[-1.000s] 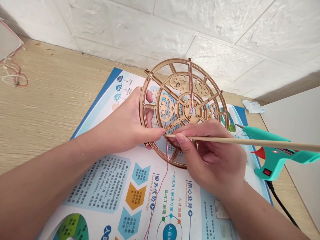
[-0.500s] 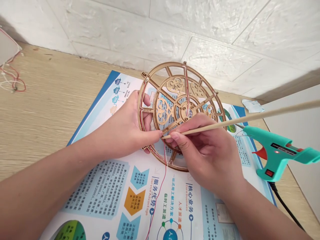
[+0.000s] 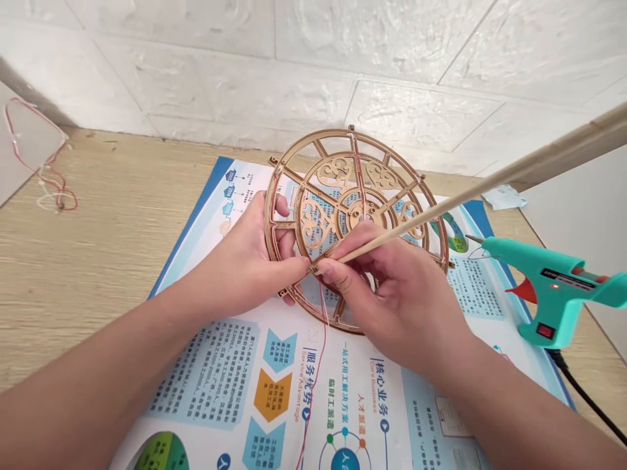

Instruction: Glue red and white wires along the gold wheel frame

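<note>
Plainly, both hands are clamped on something. At the left, the left hand (image 3: 249,261) grips a round gold openwork frame (image 3: 353,217) by its left rim, thumb in front and fingers behind. The frame is tilted, standing over the middle of a blue-and-white printed sheet (image 3: 245,391) on the light wood-grain bench (image 3: 108,215). From the right, the right hand (image 3: 392,294) pinches a slender pale wooden stick (image 3: 441,209) close to its tip — that tip lies just beside the left thumb, at the near-left part of the frame's inner ring; whether it presses there I cannot tell. Thin red and white wires (image 3: 324,320) trail from that spot toward the near edge.

On the right lies a teal glue gun (image 3: 558,281) with a red trigger, a small light glowing — its nozzle points left, and a black cord (image 3: 582,388) runs from its handle. A crumpled white packet (image 3: 504,198) sits at the far right, near the white textured wall (image 3: 235,85).
</note>
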The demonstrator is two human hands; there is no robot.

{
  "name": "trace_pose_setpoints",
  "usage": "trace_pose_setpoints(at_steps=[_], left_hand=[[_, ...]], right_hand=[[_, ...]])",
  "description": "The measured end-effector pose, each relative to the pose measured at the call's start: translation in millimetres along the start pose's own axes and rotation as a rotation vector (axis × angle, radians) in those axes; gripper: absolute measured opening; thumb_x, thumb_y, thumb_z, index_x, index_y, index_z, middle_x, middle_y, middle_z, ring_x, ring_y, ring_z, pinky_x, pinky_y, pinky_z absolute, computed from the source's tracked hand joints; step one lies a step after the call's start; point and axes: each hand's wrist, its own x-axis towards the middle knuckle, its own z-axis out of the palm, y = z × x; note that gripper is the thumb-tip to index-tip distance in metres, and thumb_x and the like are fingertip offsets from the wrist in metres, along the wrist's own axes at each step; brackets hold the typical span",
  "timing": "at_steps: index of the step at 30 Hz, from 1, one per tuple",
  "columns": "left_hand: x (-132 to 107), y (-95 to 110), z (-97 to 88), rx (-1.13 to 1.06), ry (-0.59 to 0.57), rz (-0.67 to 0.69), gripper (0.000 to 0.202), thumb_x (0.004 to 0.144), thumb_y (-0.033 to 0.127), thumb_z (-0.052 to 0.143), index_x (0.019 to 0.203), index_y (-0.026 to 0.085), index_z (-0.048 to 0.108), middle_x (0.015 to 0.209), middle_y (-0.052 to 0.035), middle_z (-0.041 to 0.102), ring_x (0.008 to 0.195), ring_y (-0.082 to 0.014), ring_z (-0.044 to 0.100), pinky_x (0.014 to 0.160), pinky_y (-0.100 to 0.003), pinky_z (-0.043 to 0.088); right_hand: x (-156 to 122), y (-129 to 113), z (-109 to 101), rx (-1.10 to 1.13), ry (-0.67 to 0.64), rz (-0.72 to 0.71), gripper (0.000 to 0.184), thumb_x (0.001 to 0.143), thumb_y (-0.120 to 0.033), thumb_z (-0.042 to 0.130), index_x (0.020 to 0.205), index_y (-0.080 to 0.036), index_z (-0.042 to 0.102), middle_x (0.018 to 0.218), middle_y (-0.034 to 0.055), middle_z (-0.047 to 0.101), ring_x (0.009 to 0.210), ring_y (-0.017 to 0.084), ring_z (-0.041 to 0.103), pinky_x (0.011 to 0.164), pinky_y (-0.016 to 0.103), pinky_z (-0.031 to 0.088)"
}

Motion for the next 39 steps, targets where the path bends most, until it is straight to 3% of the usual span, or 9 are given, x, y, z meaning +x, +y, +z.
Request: trace_pose_setpoints(at_steps=[5,13,19,21,27,31,35,39], left_hand=[[-1,3,2.3,0.092,0.028,0.005,0.062,0.067,0.012,0.082,0.103,0.029,0.035,0.053,0.0153,0.052,0.039,-0.0124,0.054,0.038,-0.023,0.051],[-2,6,4.0,0.194,0.056,0.041,0.063,0.069,0.017,0.086,0.104,0.028,0.035,0.051,0.0166,0.051,0.04,-0.0121,0.053,0.042,-0.023,0.048],[-2,4,3.2,0.203,0.074,0.09,0.061,0.072,0.019,0.088,0.104,0.028,0.037,0.055,0.0152,0.05,0.047,-0.0146,0.06,0.048,-0.026,0.051],[-2,3,2.6,0.21,0.075,0.099,0.061,0.071,0.021,0.09,0.103,0.028,0.038,0.055,0.0146,0.049,0.047,-0.0136,0.058,0.049,-0.026,0.049],[-3,5,5.8,0.232,0.101,0.074,0.061,0.071,0.02,0.087,0.106,0.028,0.037,0.053,0.0147,0.046,0.046,-0.0128,0.052,0.048,-0.026,0.046],[-5,8,9.5,0.291,0.122,0.031,0.063,0.071,0.019,0.085,0.107,0.029,0.035,0.052,0.0156,0.046,0.047,-0.0163,0.058,0.05,-0.029,0.052],[-5,11,13.6,0.318,0.127,0.015,0.063,0.071,0.016,0.084,0.107,0.029,0.034,0.053,0.0152,0.047,0.047,-0.0157,0.058,0.048,-0.027,0.05],[-6,12,14.5,0.337,0.164,0.001,0.064,0.068,0.012,0.084,0.107,0.028,0.035,0.055,0.0151,0.047,0.045,-0.0117,0.051,0.045,-0.023,0.046]], right_hand=[[-5,5,1,-0.032,0.071,-0.028,0.03,0.096,-0.022,0.071,0.069,-0.02,0.057,0.066,-0.0028,0.06,0.054,0.009,0.052,0.046,0.024,0.037],[-5,5,1,0.079,0.126,-0.016,0.045,0.095,-0.025,0.073,0.058,-0.02,0.049,0.052,-0.0056,0.045,0.047,0.007,0.04,0.042,0.024,0.031],[-4,4,-11,0.316,0.223,0.119,0.066,0.099,-0.059,0.064,0.046,-0.021,0.052,0.042,-0.0022,0.051,0.039,0.009,0.046,0.037,0.025,0.036],[-5,4,-14,0.326,0.233,0.119,0.068,0.096,-0.064,0.065,0.045,-0.021,0.054,0.039,-0.002,0.05,0.037,0.009,0.047,0.035,0.025,0.034],[-11,3,-18,0.251,0.307,0.018,0.065,0.104,-0.056,0.057,0.05,-0.021,0.058,0.042,-0.0019,0.049,0.038,0.008,0.045,0.036,0.026,0.032],[-13,2,-19,0.272,0.334,0.016,0.063,0.104,-0.054,0.058,0.051,-0.021,0.055,0.044,-0.0025,0.047,0.04,0.008,0.042,0.038,0.027,0.031],[-12,3,-18,0.255,0.276,-0.03,0.065,0.104,-0.05,0.06,0.05,-0.019,0.041,0.045,-0.0045,0.037,0.042,0.007,0.033,0.04,0.027,0.026],[-11,10,-11,0.184,0.188,-0.094,0.06,0.102,-0.031,0.062,0.051,-0.019,0.032,0.046,-0.0062,0.03,0.045,0.007,0.028,0.045,0.027,0.025]])
